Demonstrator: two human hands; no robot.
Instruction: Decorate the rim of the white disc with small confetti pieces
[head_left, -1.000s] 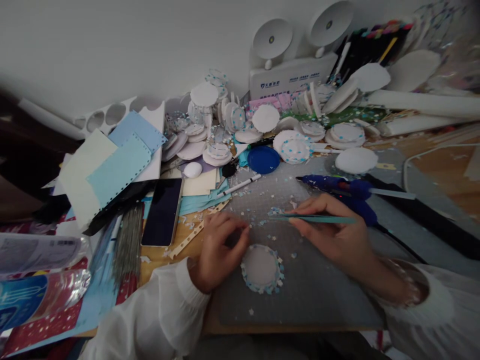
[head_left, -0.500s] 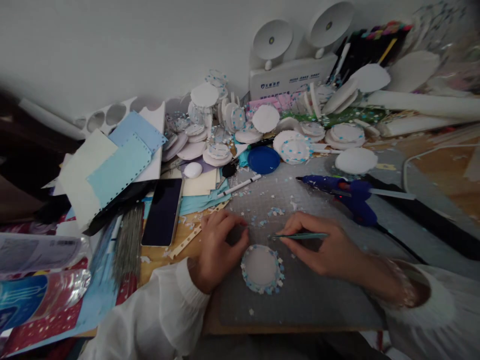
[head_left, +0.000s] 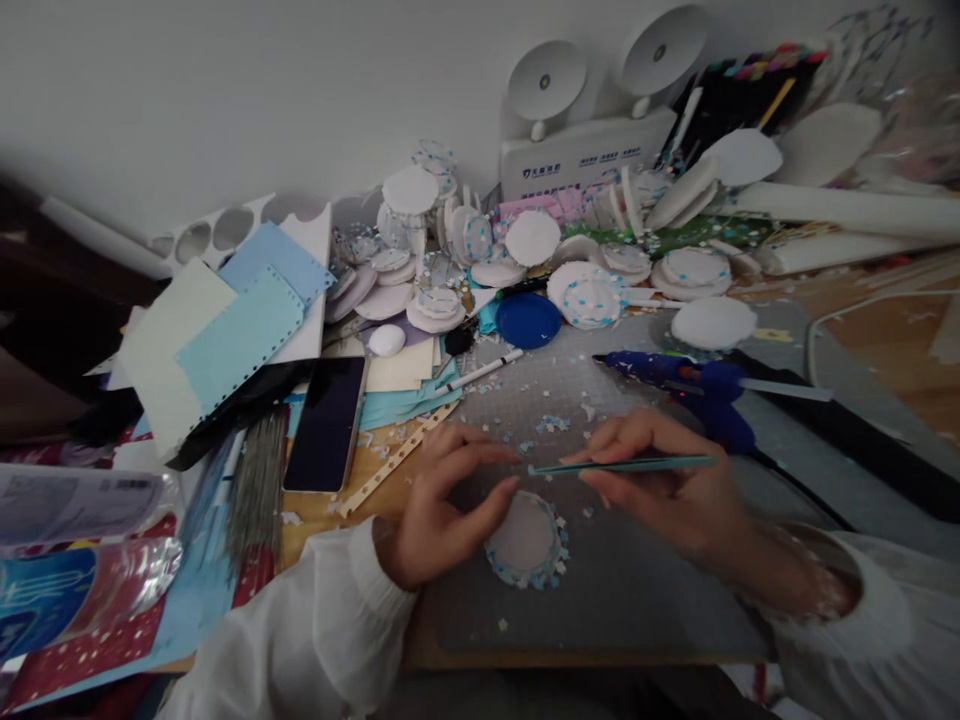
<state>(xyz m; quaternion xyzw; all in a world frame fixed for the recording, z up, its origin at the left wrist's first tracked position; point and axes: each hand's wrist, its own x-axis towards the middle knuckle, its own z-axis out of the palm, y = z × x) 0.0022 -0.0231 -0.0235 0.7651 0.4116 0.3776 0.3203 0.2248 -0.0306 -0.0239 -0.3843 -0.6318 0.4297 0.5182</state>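
My right hand (head_left: 667,495) grips a pair of thin teal tweezers (head_left: 637,465), held nearly level with the tip pointing left. A tiny pale piece shows at the tweezer tip; whether it is pinched there I cannot tell. Close to that tip is my left hand (head_left: 446,505), its thumb and fingers apart with nothing visible between them. Below both hands a round white disc (head_left: 523,535) ringed with small blue and white flower-like pieces lies on the grey cutting mat (head_left: 600,610). The left thumb overlaps the disc's upper left edge. Loose blue and white pieces (head_left: 553,424) are scattered beyond it.
A blue glue gun (head_left: 675,375) lies at the right, its cord running toward the right forearm. Stacked white discs (head_left: 532,237) and a blue lid (head_left: 528,320) stand behind. To the left are a phone (head_left: 325,425), paper sheets (head_left: 240,325) and a plastic bottle (head_left: 90,590).
My left hand has moved right and its fingers have stretched toward the tweezer tip, partly covering the disc. The tweezers have shifted slightly and show more of their length.
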